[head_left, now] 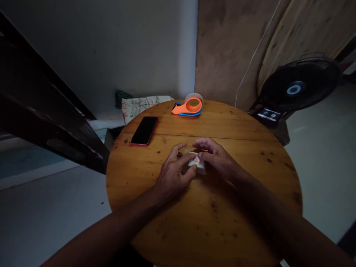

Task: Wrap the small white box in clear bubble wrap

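Looking at where everything sits relative to the orange tape dispenser [181,109], the small white packet [197,162] is on the person's side of it, just a touch to the right, well apart from it on the round wooden table [230,129]. Main thing for me is that the packet's right in the gap between the two hands, so neither one has to reach for it. Left hand [172,176] comes in from the near left and right hand [222,161] from the right, both touching it. I'd call the left the closer one, since its index finger goes over the top and its thumb is down at the near side. That hand's about half open, fingers bent and a bit spread. The right is loosely curled, thumb at the packet's upper face and the other fingers arched beyond it. Can't tell if either has a firm pinch or is just resting there, tbh. Fingers hide too much to call a long axis, but it looks low and flattish, with shiny clear wrap. Phone [144,130] is left of the dispenser and nearer the person, touching neither hand.
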### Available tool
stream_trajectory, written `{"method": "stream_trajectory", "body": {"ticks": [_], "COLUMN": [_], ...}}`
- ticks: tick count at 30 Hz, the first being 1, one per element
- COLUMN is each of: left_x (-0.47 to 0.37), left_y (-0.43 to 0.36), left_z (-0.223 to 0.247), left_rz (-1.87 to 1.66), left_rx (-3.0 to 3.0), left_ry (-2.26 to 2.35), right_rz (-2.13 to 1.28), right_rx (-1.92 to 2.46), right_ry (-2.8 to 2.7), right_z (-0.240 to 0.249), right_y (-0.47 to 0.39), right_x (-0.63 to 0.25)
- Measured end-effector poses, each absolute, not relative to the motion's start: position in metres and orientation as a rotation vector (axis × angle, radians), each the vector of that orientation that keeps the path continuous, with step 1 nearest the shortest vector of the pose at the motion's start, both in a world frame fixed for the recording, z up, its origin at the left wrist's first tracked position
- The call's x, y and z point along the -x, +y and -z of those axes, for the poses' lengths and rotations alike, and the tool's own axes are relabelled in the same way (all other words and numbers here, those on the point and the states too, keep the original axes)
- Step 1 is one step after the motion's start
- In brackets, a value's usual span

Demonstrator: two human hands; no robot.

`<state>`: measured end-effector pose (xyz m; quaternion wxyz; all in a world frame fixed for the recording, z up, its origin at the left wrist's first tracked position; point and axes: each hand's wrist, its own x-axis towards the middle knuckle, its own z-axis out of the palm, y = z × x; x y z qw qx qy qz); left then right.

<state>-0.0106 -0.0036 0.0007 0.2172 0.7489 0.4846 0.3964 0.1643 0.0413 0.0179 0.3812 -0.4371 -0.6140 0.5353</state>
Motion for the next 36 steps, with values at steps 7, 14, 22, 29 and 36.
{"method": "stream_trajectory", "body": {"ticks": [7,14,22,29,36], "left_x": [0.0101,0.0096,0.0112,0.0102,0.0105], "left_y": [-0.0036,-0.0028,-0.0036,-0.0019,-0.0017], "left_z": [0.0005,0.0034,0.0077,0.0061,0.0084], "left_rz": [-1.118,-1.17,-1.216,-1.239,-1.233], "left_rx": [-2.078,-2.106,-2.151,-2.183,-2.198], "left_ry": [1.338,1.3,1.305,1.301,1.304], "right_rz": [-1.458,-1.471,-1.568,-1.506,-1.556], "right_rx": [1.096,1.105,1.034,1.061,0.989], "right_ry": [-1.524,-1.485,-1.37,-1.429,-1.357], "right_z": [-0.0222,-0.0215,-0.0186,-0.0204,-0.0149], "right_y": [0.0391,0.0385,0.0416,0.0377,0.0443], "right_x": [-0.1662,-0.1602,-0.1689,-0.1596,-0.168]}}
